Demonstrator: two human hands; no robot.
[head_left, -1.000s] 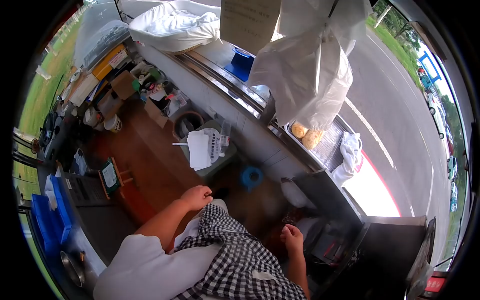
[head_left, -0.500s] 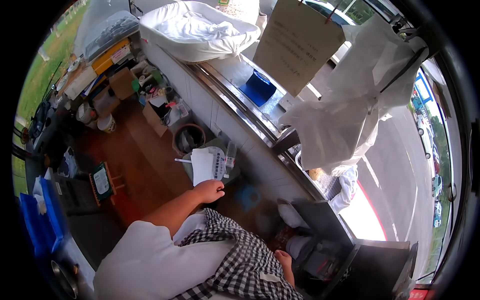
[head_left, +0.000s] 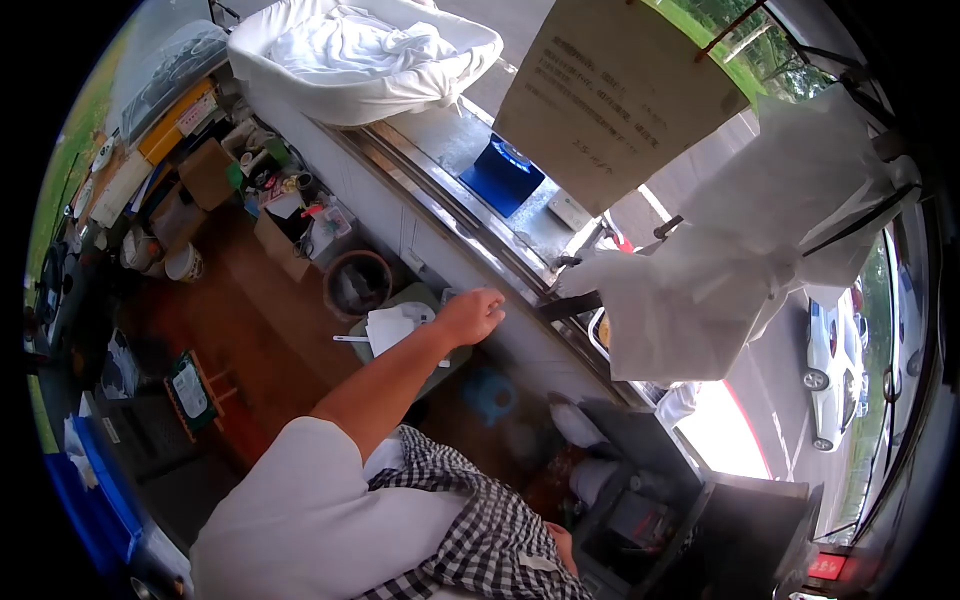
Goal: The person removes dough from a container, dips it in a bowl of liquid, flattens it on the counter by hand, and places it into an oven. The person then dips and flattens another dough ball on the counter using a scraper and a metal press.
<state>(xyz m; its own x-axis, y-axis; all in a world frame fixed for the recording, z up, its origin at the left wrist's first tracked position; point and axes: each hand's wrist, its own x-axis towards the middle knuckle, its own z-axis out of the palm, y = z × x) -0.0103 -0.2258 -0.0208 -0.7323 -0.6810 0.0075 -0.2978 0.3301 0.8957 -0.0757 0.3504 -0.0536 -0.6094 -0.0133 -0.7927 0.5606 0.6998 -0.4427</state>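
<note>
My left hand (head_left: pixel 474 316) is stretched out over the low stool, its fingers curled in. Nothing sticks out of it. Below and beside it lie white papers (head_left: pixel 392 328) on the stool (head_left: pixel 425 293), with a white pen (head_left: pixel 350 339) at their left edge. The forearm and hand cover part of the papers and the clear bottle by them. Low by my checkered apron (head_left: pixel 480 500), my right hand (head_left: pixel 562 548) shows only in part; its fingers are hidden.
A metal counter (head_left: pixel 430 140) carries a cloth-lined basket (head_left: pixel 300 95) and a blue holder (head_left: pixel 503 176). White plastic bags (head_left: pixel 700 290) and a cardboard sign (head_left: pixel 610 100) hang over it. A bin (head_left: pixel 357 284) and boxes (head_left: pixel 280 245) stand along the wall. A dark open cabinet (head_left: pixel 640 520) is lower right.
My left hand has moved up and right, from the papers' lower edge toward the counter side. My right hand stays low by the apron. The view has shifted slightly.
</note>
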